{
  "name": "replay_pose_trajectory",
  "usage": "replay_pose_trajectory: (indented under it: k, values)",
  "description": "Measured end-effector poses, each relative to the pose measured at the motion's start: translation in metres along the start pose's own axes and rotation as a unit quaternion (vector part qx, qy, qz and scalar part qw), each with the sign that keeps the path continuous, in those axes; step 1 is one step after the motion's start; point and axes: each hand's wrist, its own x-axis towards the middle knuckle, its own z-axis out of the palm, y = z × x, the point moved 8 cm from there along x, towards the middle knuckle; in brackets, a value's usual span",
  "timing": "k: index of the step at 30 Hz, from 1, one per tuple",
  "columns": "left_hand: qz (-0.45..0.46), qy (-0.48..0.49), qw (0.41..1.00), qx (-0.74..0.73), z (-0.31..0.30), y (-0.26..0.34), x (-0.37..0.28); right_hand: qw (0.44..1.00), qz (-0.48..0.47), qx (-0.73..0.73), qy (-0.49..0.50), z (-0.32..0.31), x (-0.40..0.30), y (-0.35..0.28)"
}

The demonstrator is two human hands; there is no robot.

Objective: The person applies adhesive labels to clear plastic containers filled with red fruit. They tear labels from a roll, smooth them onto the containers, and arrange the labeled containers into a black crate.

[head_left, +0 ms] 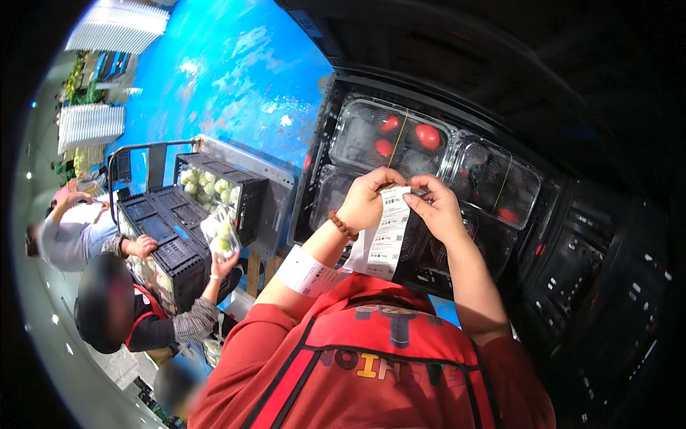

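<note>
A strip of white printed labels (387, 233) hangs between my two hands. My left hand (370, 197) pinches its top edge at the left. At the top right corner, the thumb and fingers of my right hand (437, 206) grip the same strip. More of the label strip lies draped over my left forearm (310, 272). Beneath my hands is a black plastic crate (313, 155) with several clear plastic clamshell boxes. Red round produce (428, 137) shows through the lid of the far left box (359, 131), which has a thin yellow band across it.
Dark stacked crates (579, 257) rise on the right. At the left, a co-worker's hand (224, 263) holds a clear pack of pale green produce (221, 236) beside black crates (177, 225) on a metal cart (268, 166). Blue floor (230, 80) extends beyond.
</note>
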Motion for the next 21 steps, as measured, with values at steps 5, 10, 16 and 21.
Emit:
replay_pose_trajectory:
  k: [5,10,16,21]
  values:
    - [0.005,-0.046,0.998,0.041,0.000,-0.001,-0.001,0.992,-0.065,-0.096,0.053,-0.004,-0.009,-0.031]
    - [-0.015,-0.070,0.997,0.021,-0.006,0.007,-0.007,0.955,-0.187,-0.187,0.137,0.002,-0.021,-0.053]
    - [-0.091,-0.054,0.994,-0.039,-0.021,0.003,-0.017,0.971,-0.135,-0.114,0.160,0.014,-0.020,-0.047]
    - [0.018,-0.042,0.998,0.046,-0.034,0.016,-0.008,0.979,-0.080,0.080,0.171,0.008,-0.016,-0.023]
